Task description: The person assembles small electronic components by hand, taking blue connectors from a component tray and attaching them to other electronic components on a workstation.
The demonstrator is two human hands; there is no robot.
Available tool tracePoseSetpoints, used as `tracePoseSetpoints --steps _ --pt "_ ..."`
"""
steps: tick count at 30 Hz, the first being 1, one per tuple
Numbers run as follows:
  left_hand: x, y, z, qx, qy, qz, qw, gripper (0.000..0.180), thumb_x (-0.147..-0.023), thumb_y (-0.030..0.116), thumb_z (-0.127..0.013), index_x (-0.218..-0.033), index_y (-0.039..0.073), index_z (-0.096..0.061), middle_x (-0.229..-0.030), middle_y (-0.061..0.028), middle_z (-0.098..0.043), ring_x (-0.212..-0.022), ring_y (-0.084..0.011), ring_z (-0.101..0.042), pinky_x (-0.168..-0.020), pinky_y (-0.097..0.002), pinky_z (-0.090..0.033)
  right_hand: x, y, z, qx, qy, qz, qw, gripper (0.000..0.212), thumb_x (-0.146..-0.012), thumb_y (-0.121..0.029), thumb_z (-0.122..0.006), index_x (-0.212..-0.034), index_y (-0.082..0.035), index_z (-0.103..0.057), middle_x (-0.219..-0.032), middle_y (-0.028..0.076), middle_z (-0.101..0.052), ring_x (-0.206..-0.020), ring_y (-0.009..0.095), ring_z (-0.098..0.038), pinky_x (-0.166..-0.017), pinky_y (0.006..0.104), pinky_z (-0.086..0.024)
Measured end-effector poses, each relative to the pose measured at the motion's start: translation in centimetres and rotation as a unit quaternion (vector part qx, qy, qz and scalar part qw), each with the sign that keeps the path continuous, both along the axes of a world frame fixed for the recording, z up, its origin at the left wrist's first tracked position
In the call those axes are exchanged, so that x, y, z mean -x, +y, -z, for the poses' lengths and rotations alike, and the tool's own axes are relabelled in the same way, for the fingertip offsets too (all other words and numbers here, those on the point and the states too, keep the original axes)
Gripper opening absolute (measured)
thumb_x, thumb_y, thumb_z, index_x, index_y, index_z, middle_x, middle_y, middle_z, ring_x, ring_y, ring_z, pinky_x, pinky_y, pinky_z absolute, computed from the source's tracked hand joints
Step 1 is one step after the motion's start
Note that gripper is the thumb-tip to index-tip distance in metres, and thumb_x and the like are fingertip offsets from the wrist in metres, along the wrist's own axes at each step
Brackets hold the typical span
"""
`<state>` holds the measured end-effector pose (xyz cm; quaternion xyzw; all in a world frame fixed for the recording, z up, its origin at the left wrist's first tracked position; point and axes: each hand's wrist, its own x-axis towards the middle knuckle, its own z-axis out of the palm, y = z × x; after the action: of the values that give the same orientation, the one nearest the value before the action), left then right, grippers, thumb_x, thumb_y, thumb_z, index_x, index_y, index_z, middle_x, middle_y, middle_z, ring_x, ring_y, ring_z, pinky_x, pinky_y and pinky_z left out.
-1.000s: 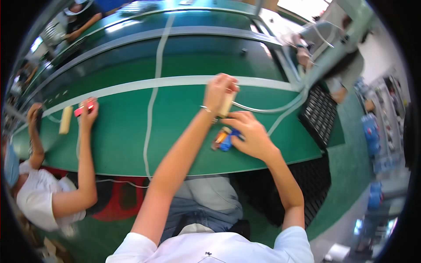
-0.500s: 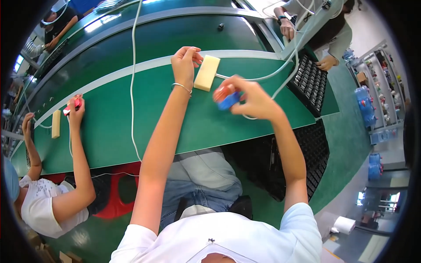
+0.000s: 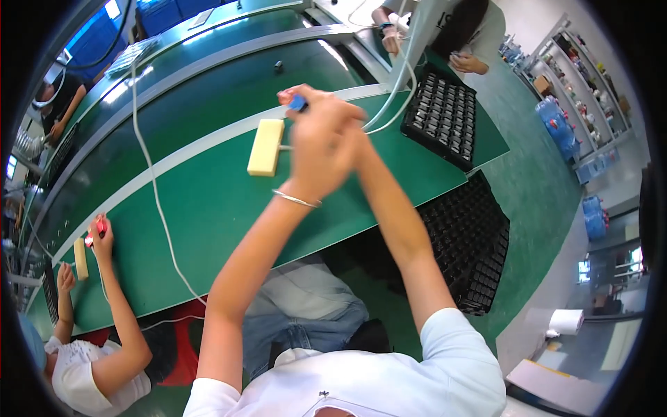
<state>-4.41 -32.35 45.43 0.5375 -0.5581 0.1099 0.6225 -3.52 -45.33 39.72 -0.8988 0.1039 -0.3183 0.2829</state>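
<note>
My right hand, largely hidden behind the left, is closed round a small red-and-blue hand-held piece. Only the blue end and a bit of red show, so its kind cannot be told. In front of it crosses my left hand, with a bracelet on the wrist. The left fingers are smeared by motion, and whether they hold anything is unclear. Left of both hands lies a pale yellow block on the green bench, apart from them.
A black tray of small parts stands at the bench's right end, with more black trays below. A white cable runs across the left side. One co-worker sits at left holding a red piece; another person's hand is beyond the tray.
My right hand has swung left and up with the red-and-blue piece, bringing both hands together so they overlap. The whole view has shifted, moving the yellow block left in the picture.
</note>
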Motion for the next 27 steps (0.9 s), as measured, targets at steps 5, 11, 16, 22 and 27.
tracePoseSetpoints --steps 5,11,16,22,27 --pt "5.1 -12.4 1.8 -0.21 -0.122 0.115 0.963 0.012 -0.082 0.011 -0.061 -0.084 0.003 -0.069 -0.094 -0.0133 -0.067 -0.085 -0.0323 -0.068 -0.073 -0.0409 -0.054 -0.2 1.3 0.5 0.108 -0.05 0.074 0.99 0.044 -0.08 -0.026 -0.075 -0.12 -0.015 -0.06 -0.091 0.009 -0.068 -0.09 0.03 -0.065 -0.073 0.0423 -0.053" --pt "4.7 -21.2 5.5 -0.354 -0.357 0.007 0.865 0.011 -0.077 0.007 -0.061 -0.081 0.003 -0.07 -0.09 -0.0157 -0.067 -0.083 -0.0345 -0.069 -0.072 -0.042 -0.056 0.1 1.2 0.8 0.095 -0.096 0.081 0.987 0.044 -0.081 -0.026 -0.075 -0.12 -0.014 -0.06 -0.088 0.009 -0.066 -0.087 0.03 -0.064 -0.072 0.0423 -0.053" --pt "5.6 -22.6 5.7 -0.373 -0.374 0.069 0.846 0.012 -0.079 0.012 -0.064 -0.084 0.003 -0.069 -0.091 -0.0166 -0.067 -0.085 -0.0355 -0.069 -0.072 -0.043 -0.056 1.0 0.2 1.4 0.09 -0.101 0.072 0.988 0.046 -0.081 -0.03 -0.076 -0.12 -0.012 -0.059 -0.088 0.009 -0.067 -0.085 0.029 -0.064 -0.07 0.0414 -0.053" --pt "3.3 -23.5 5.1 -0.4 -0.303 0.124 0.856 0.02 -0.081 0.014 -0.063 -0.096 0.001 -0.059 -0.098 -0.0175 -0.065 -0.097 -0.039 -0.064 -0.082 -0.0483 -0.052 0.4 1.4 0.5 0.064 -0.114 0.04 0.991 0.043 -0.081 -0.029 -0.076 -0.118 -0.013 -0.06 -0.089 0.009 -0.067 -0.086 0.03 -0.065 -0.072 0.0414 -0.053" --pt "4.2 -20.1 2.6 -0.294 -0.206 0.158 0.92 0.02 -0.082 0.016 -0.063 -0.094 0.001 -0.056 -0.084 -0.0192 -0.066 -0.083 -0.0408 -0.065 -0.076 -0.048 -0.051 0.5 1.5 0.3 -0.037 -0.167 0.094 0.981 0.032 -0.076 -0.025 -0.081 -0.101 -0.009 -0.068 -0.094 0.015 -0.067 -0.09 0.034 -0.065 -0.079 0.0429 -0.052"
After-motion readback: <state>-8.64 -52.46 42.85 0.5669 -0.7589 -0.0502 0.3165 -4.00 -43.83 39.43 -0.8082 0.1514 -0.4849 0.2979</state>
